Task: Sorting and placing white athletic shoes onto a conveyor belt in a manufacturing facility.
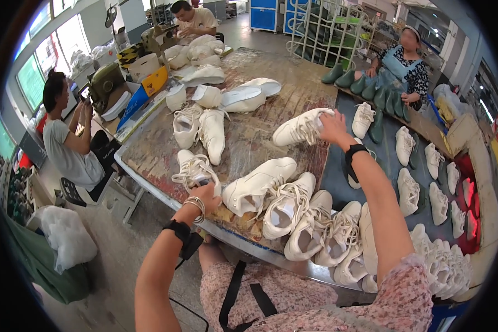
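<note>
My right hand (pixel 333 126) is closed on the heel end of a white lace-up shoe (pixel 296 128), its toe pointing left over the worn wooden table (pixel 249 141). Near the table's front left edge, my left hand (pixel 206 195) is closed at the opening of another white lace-up shoe (pixel 192 166), whose laces hang loose. The fingertips there are partly hidden. Just right of it lies a white sneaker (pixel 257 185), heading a row of several laced shoes (pixel 310 229) along the front edge. Beyond my left hand stands a pair of white shoes (pixel 211 133).
White slip-on shoes (pixel 243 99) lie farther back. To the right, a dark conveyor (pixel 384 160) carries white shoes and green shoe lasts (pixel 359 86), with a co-worker (pixel 406 66) beside it. Another person (pixel 74 133) sits left, and one (pixel 193 22) works at the back. A wire rack (pixel 326 33) stands behind.
</note>
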The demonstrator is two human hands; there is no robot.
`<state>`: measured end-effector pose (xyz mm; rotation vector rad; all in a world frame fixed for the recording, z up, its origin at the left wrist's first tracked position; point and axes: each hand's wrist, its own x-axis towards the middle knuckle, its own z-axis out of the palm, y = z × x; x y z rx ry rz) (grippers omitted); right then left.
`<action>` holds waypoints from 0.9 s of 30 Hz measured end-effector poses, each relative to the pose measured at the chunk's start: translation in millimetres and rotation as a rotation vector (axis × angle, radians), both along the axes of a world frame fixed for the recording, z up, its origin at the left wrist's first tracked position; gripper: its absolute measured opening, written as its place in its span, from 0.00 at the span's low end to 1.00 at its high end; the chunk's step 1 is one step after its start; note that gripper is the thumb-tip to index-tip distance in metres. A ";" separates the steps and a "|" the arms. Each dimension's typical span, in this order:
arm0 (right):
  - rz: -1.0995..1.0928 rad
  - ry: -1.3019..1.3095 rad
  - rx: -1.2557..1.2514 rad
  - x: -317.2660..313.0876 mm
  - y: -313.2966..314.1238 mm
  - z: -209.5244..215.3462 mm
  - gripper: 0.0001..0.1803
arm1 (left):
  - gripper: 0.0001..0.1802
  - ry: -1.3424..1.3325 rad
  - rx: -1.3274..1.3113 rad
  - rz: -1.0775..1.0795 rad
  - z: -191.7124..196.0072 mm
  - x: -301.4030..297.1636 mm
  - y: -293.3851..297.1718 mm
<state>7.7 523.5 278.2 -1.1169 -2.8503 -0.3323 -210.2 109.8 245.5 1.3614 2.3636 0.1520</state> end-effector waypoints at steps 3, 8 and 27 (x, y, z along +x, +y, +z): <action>-0.151 0.325 -0.357 -30.5 11.8 -3.4 0.32 | 0.25 -0.023 -0.044 0.020 5.1 2.1 2.1; -0.331 0.528 -0.102 -77.4 -27.5 -2.8 0.36 | 0.24 0.011 -0.001 0.014 -2.6 -3.7 -6.1; 0.224 0.602 0.090 -1.0 -32.6 -50.0 0.34 | 0.23 0.004 0.071 -0.001 -1.1 -3.9 -3.6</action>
